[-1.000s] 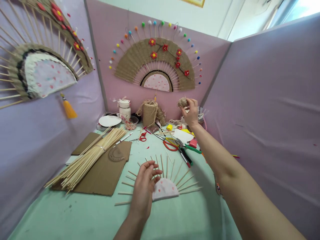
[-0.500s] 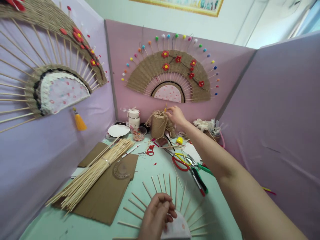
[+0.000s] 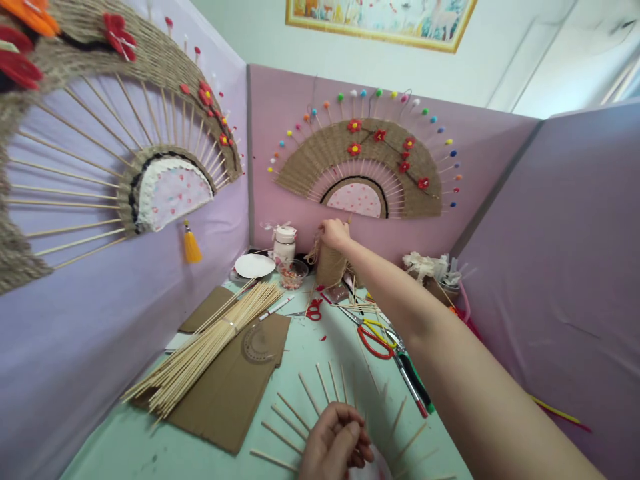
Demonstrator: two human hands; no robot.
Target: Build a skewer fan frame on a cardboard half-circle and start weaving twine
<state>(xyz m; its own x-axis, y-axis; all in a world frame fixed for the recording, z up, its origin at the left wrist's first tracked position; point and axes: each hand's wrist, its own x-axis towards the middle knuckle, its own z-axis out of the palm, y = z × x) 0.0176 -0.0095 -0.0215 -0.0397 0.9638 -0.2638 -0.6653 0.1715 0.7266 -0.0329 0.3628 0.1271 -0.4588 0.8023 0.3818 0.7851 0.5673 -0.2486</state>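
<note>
My left hand is at the bottom with its fingers curled in toward the thumb; what they hold, if anything, is hidden. It is over a small half-round fan base with thin wooden sticks fanning out from it. Reaching far forward, my right hand closes its fingers on loose strands at the top of a roll of brown twine. That hand and wrist cover part of the roll.
On the left a bundle of wooden sticks lies on cardboard beside a clear protractor. Red scissors, larger pliers and a bowl of beads are near the middle. Finished fans hang on the partitions.
My right hand has moved from the right side of the twine roll to its top left and closed there. The view has shifted left and up; my left hand stays curled.
</note>
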